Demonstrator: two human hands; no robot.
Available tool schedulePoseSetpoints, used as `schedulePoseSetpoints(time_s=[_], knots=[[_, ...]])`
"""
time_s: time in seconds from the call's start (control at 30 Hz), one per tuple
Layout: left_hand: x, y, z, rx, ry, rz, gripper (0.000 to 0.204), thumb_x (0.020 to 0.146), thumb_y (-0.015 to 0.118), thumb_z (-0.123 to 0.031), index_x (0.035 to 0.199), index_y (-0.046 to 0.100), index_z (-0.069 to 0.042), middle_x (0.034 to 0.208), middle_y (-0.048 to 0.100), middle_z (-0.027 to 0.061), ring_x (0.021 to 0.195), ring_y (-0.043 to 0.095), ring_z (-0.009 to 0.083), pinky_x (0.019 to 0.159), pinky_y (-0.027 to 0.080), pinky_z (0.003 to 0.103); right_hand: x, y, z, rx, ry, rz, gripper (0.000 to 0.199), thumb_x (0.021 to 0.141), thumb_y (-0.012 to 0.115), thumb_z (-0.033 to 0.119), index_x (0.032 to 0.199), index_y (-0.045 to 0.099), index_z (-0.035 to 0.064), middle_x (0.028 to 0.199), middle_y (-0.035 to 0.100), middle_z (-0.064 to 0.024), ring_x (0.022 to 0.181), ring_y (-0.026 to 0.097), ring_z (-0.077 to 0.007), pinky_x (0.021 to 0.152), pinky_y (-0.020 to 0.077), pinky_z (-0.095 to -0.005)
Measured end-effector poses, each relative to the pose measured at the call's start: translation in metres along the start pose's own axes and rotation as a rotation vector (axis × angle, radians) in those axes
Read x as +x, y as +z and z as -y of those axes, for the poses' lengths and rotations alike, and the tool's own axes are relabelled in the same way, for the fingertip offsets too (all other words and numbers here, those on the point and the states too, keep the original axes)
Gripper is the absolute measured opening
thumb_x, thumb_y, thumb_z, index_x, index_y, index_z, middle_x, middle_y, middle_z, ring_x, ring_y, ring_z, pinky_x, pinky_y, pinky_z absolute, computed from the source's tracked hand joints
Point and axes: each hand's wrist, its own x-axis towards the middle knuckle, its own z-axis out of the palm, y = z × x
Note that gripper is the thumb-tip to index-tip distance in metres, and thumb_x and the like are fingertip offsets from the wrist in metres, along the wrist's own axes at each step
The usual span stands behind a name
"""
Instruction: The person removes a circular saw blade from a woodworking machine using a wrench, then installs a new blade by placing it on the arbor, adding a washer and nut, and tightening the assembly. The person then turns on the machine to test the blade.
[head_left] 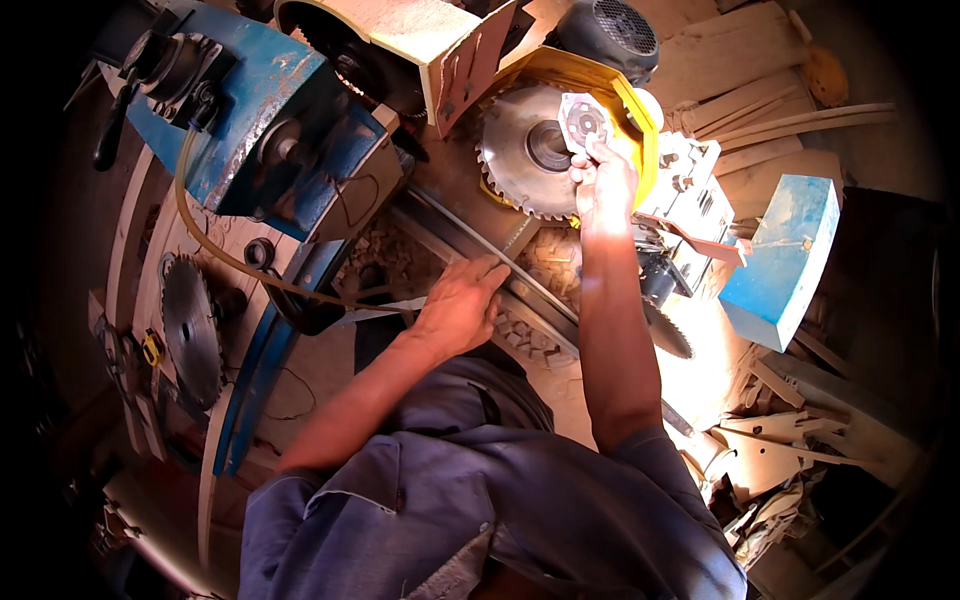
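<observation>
The person in the blue-grey shirt point(490, 500) has both bare hands out in front. The right hand point(605, 190) reaches furthest, pinching a pale, flat, many-sided piece point(583, 120) with a round pattern at its middle. That piece is held up at the right side of a large toothed saw blade point(508, 140), overlapping it from where I stand; whether the two touch, I can't tell. The blade sits inside a yellow guard point(648, 125), its dark hub just left of the fingertips, and a black motor point(618, 35) is beyond. Bright light falls across that hand and the guard.

The left hand point(460, 305) lies lower and nearer the body, palm down, fingers bent against a long metal rail point(545, 315); I can't tell whether it grips the rail or only leans there. Wood chips point(525, 340) lie just beside the rail.

Over to the left stands a blue machine point(250, 110) with a yellowish hose point(180, 190), and below it a second saw blade point(190, 325) near a small yellow tape measure point(152, 347). To the right, a blue box-shaped part point(785, 260) stands near scattered boards point(745, 60).
</observation>
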Motion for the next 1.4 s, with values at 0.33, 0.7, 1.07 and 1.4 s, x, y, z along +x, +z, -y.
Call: schedulePoseSetpoints(time_s=[0.33, 0.7, 1.07, 1.4], knots=[[-0.011, 0.005, -0.001, -0.058, 0.057, -0.021, 0.043, 0.081, 0.063, -0.002, 0.124, 0.063, 0.001, 0.125, 0.063, 0.0208, 0.115, 0.059, 0.0417, 0.105, 0.045, 0.046, 0.001, -0.006, 0.001, -0.105, -0.078, 0.105, 0.023, 0.092, 0.058, 0.0, 0.114, 0.06, -0.0055, 0.088, 0.068, -0.0131, 0.057, 0.059, -0.0157, 0.046, 0.0435, -0.0268], [0.119, -0.017, 0.018, 0.287, 0.25, -0.222, 0.075, 0.079, 0.071, -0.009, 0.146, 0.039, 0.003, 0.152, 0.044, 0.0215, 0.141, 0.042, 0.0375, 0.118, 0.035, 0.043, -0.001, -0.004, 0.009, -0.12, -0.013, 0.11, 0.025, 0.096, 0.053, 0.002, 0.118, 0.061, -0.0049, 0.09, 0.069, -0.0115, 0.059, 0.058, -0.0145, 0.048, 0.0429, -0.0271], [0.232, -0.012, 0.042, 0.251, 0.157, 0.0, 0.074, 0.076, 0.071, -0.003, 0.145, 0.042, -0.002, 0.16, 0.035, 0.018, 0.146, 0.036, 0.0346, 0.121, 0.032, 0.042, -0.001, 0.0, 0.02, -0.154, -0.005, 0.099, 0.024, 0.094, 0.053, -0.001, 0.116, 0.061, -0.0055, 0.09, 0.068, -0.0131, 0.059, 0.058, -0.0167, 0.048, 0.0438, -0.0279], [0.185, 0.02, 0.045, 0.236, 0.101, -0.281, 0.075, 0.076, 0.065, 0.0, 0.146, 0.038, 0.002, 0.152, 0.04, 0.0233, 0.145, 0.034, 0.0367, 0.12, 0.031, 0.042, 0.002, 0.006, 0.005, 0.021, -0.16, 0.102, 0.032, 0.098, 0.048, 0.002, 0.128, 0.057, -0.0024, 0.1, 0.068, -0.012, 0.065, 0.057, -0.0161, 0.051, 0.0426, -0.0277]])
